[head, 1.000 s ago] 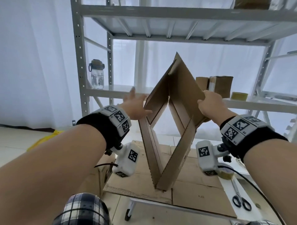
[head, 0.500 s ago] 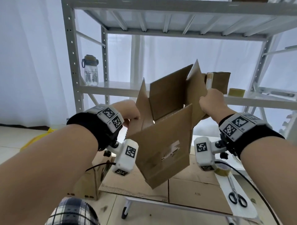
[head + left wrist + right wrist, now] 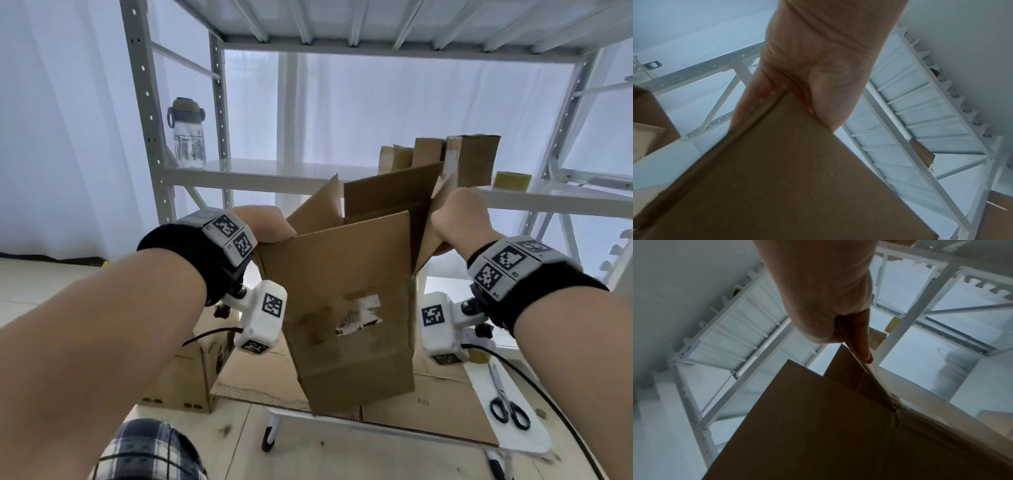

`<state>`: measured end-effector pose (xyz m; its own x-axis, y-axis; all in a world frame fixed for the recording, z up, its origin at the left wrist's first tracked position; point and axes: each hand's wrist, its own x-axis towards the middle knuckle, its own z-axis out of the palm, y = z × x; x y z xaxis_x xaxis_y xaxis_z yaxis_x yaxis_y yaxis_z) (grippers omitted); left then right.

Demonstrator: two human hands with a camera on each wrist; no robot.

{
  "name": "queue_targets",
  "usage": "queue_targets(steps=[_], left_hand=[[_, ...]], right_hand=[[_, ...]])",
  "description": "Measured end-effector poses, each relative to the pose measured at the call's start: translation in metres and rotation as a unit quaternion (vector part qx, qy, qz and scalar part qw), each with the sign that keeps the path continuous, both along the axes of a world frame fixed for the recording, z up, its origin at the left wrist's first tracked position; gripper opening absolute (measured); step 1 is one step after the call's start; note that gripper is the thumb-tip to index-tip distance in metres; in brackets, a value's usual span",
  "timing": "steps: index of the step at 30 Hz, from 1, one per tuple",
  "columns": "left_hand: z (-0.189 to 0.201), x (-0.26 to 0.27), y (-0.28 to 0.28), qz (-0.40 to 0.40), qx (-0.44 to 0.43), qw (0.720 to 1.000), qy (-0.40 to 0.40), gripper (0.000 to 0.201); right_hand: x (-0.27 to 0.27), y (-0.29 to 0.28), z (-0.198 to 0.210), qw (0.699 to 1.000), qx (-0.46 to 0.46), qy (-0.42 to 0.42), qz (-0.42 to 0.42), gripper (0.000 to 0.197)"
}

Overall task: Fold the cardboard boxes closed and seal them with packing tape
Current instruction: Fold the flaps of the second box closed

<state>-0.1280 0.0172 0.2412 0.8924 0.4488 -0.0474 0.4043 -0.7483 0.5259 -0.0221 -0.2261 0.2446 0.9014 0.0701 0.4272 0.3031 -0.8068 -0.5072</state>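
Gripping one cardboard box (image 3: 346, 308) with two hands.

One held box (image 3: 346, 301) – two hands; one bottle (image 3: 187, 135), one scissors (image 3: 508, 409)

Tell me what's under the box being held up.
Under the cardboard box lie flattened cardboard sheets on a table. Whatever sits directly behind it there is hidden.

Both forearms are reaching forward at chest height. The left hand (image 3: 265, 224) and the right hand (image 3: 460, 219) are each pinching a cardboard flap (image 3: 317, 210) between thumb and fingers.
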Motion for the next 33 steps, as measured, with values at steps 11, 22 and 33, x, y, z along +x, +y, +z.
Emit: queue_targets(steps=[11,22,33], left_hand=[[-0.005,0.023,0.006,0.094,0.051,0.968,-0.226,0.034],[-0.055,0.024,0.01,0.006,0.043,0.977,-0.207,0.059],[-0.058,0.03,0.022,0.026,0.072,0.963,-0.258,0.082]], right_hand=[[-0.022,0.017,-0.003,0.993,0.012,0.054,0.106,0.044],[-0.028,0.004,-0.018,0.958,0.113,0.211,0.156,0.014],[-0.014,0.014,-0.022,0.977,0.136,0.115,0.122,0.019]])
